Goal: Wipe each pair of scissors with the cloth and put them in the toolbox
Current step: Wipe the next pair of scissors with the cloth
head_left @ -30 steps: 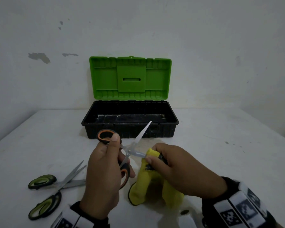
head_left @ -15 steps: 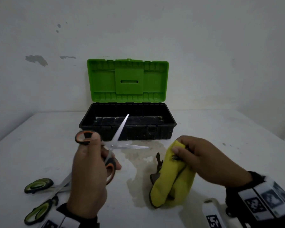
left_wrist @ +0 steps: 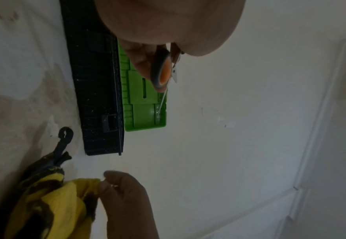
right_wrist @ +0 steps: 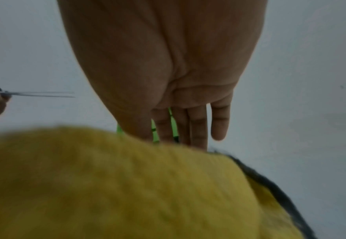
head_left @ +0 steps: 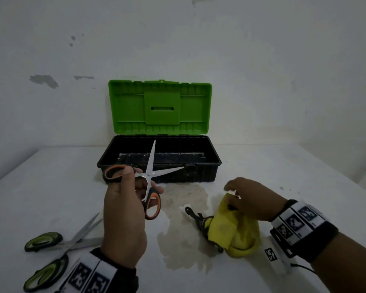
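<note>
My left hand [head_left: 135, 182] grips a pair of orange-and-black-handled scissors [head_left: 149, 176], blades spread apart, held in the air just in front of the toolbox [head_left: 217, 163]. One blade points up over the box's black tray. The green lid [head_left: 161, 106] stands open against the wall. The yellow cloth [head_left: 230, 229] lies bunched on the table at the right. My right hand [head_left: 237, 193] hovers over its top with fingers [right_wrist: 219, 122] straight, at most grazing it. The orange handle [left_wrist: 162, 69] and the cloth [left_wrist: 51, 202] show in the left wrist view.
Two pairs of green-handled scissors [head_left: 43, 243] [head_left: 47, 273] lie on the white table at the near left, blades crossing. A damp stain [head_left: 184, 240] spreads between my hands. A black strap [head_left: 195, 216] sticks out of the cloth. The wall stands right behind the toolbox.
My left hand has carried the orange scissors away from the cloth, towards the toolbox. My right hand has lowered the cloth to the table at the right and loosened its grip.
</note>
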`<move>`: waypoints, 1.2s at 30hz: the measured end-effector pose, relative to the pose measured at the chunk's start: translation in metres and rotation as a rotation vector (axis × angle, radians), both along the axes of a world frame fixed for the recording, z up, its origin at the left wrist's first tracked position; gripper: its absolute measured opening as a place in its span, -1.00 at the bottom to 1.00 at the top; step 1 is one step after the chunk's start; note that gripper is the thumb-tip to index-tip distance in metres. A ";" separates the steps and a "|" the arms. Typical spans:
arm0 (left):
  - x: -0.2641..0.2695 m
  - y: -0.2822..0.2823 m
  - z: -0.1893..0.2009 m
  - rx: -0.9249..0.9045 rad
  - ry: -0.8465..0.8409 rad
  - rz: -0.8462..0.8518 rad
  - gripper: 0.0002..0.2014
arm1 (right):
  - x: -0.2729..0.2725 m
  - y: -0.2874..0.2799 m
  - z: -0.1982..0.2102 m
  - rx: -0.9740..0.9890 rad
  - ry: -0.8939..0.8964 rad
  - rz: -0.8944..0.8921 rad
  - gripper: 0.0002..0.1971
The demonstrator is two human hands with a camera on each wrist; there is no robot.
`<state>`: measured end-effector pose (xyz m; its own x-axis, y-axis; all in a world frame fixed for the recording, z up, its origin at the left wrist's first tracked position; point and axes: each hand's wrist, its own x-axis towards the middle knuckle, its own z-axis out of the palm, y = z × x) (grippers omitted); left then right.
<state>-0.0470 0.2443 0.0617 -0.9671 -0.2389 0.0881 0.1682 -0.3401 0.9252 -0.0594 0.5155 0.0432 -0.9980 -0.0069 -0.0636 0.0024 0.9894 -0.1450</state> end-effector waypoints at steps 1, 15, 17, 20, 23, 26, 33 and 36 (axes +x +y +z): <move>-0.001 0.001 0.000 0.018 -0.004 -0.003 -0.56 | 0.003 -0.003 0.003 -0.004 0.062 0.009 -0.60; 0.003 0.012 -0.004 0.091 -0.127 -0.133 -0.79 | 0.052 -0.122 0.030 -1.286 -0.072 -0.044 -0.72; 0.002 -0.004 -0.006 0.083 -0.159 -0.158 -0.82 | 0.050 -0.117 0.026 -1.316 -0.051 -0.045 -0.75; 0.000 -0.031 -0.008 -0.044 -0.134 -0.174 -0.86 | 0.047 -0.109 0.022 -1.337 -0.058 -0.047 -0.80; 0.004 -0.047 -0.007 -0.264 -0.072 -0.255 -0.88 | 0.045 -0.106 0.022 -1.344 -0.050 -0.054 -0.82; 0.012 -0.048 -0.003 -0.405 -0.014 -0.292 -0.89 | 0.043 -0.115 0.024 -1.365 -0.054 -0.011 -0.81; 0.012 -0.044 -0.009 -0.425 0.001 -0.195 -0.95 | 0.031 -0.143 0.017 -1.451 0.024 -0.036 -0.85; 0.011 -0.042 -0.012 -0.407 -0.023 -0.140 -0.95 | 0.028 -0.154 0.011 -1.501 0.041 -0.057 -0.86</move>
